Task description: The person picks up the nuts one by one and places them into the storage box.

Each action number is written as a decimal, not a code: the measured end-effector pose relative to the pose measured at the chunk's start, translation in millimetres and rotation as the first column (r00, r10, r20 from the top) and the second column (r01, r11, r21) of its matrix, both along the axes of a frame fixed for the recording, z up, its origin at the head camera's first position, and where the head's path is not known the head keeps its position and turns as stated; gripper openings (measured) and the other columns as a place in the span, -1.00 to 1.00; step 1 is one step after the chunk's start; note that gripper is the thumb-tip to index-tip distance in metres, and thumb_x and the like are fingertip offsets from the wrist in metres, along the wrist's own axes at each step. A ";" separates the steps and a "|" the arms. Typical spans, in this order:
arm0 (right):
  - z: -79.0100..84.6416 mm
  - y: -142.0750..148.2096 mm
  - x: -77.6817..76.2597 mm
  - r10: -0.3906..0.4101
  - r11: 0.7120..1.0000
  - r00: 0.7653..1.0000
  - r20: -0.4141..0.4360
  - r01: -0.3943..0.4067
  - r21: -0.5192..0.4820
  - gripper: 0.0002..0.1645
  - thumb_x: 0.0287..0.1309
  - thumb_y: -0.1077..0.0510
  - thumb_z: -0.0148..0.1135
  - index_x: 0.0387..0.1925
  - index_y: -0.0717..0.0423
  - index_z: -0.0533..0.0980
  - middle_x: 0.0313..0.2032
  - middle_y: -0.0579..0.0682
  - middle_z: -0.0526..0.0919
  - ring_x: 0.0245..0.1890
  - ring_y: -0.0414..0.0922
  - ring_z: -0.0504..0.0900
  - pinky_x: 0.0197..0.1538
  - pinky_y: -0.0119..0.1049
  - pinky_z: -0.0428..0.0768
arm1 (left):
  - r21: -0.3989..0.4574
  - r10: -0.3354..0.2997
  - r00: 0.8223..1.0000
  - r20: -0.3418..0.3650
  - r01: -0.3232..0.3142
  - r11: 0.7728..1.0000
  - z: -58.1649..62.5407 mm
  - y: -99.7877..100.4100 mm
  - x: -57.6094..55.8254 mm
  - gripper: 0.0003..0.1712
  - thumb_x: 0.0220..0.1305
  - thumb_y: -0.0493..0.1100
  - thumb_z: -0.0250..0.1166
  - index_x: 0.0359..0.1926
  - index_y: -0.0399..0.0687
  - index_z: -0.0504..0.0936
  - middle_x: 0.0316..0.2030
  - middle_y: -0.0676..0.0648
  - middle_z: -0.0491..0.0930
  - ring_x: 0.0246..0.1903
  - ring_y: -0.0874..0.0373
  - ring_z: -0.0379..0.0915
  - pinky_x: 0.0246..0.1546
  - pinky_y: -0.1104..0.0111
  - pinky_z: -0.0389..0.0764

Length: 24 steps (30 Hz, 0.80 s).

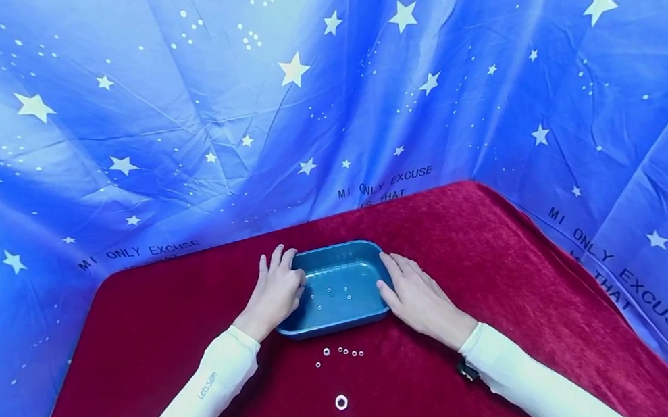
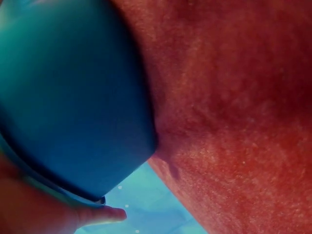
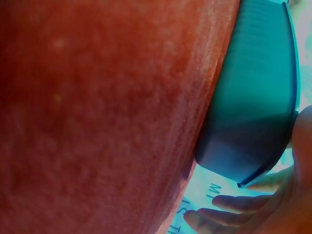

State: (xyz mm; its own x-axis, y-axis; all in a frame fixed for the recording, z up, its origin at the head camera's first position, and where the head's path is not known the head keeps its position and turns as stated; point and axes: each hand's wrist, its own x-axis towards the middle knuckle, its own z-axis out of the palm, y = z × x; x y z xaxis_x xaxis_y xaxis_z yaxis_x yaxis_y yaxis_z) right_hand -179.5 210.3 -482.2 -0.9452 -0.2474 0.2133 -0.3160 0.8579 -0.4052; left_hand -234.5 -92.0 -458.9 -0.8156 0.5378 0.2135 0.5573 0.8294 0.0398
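A blue rectangular tray (image 1: pixel 338 323) rests on the red cloth, with several tiny pale rings (image 1: pixel 329 290) scattered on its bottom. At its left end my left hand (image 1: pixel 278 290) grips the rim, some fingers pointing up past the edge and others bent over into the tray. The right hand (image 1: pixel 419 294) holds the opposite end, thumb at the rim and the other fingers stretched along the outside. From the left wrist, the tray's outer wall (image 2: pixel 78 97) fills much of the view; the right wrist view shows the other wall (image 3: pixel 248 97) beside long fingers (image 3: pixel 239 202).
In front of the tray lie several small silvery rings (image 1: pixel 327 352) in a loose row. A larger ring (image 1: pixel 341 403) sits nearer the person. Red velvety cloth (image 1: pixel 197 297) covers the table, and a blue star-patterned curtain (image 1: pixel 208 113) hangs behind and at the sides.
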 end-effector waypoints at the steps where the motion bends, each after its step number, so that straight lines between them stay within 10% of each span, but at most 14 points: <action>1: -0.1 -0.1 0.0 0.000 1.000 1.000 0.002 0.000 0.001 -0.14 0.62 -0.08 0.16 0.68 0.30 0.22 0.53 0.37 0.41 0.53 0.31 0.42 0.49 0.27 0.48 | -0.001 0.002 1.000 0.002 -0.002 1.000 -0.7 -0.3 -0.4 -0.90 0.37 -0.26 0.54 -0.12 -0.12 0.90 0.40 -0.36 0.47 0.55 -0.44 0.21 0.42 -0.51 0.29; 24: -1.5 0.3 -0.5 -0.008 1.000 1.000 0.006 0.008 0.003 -0.14 0.62 -0.09 0.17 0.69 0.27 0.21 0.54 0.36 0.41 0.52 0.32 0.43 0.45 0.29 0.52 | 0.072 0.114 0.993 0.027 -0.116 0.991 2.1 -5.2 25.0 -0.56 0.47 -0.10 0.47 0.24 -0.22 0.71 0.52 -0.40 0.39 0.56 -0.47 0.17 0.45 -0.50 0.27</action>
State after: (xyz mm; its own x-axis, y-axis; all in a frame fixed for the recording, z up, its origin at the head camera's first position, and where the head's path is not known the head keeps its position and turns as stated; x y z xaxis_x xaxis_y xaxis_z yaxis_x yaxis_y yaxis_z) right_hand -179.9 210.6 -483.7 -0.9484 -0.2409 0.2063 -0.3069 0.8616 -0.4044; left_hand -209.5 -97.2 -456.9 -0.8761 0.4238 0.2299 0.4568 0.8822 0.1144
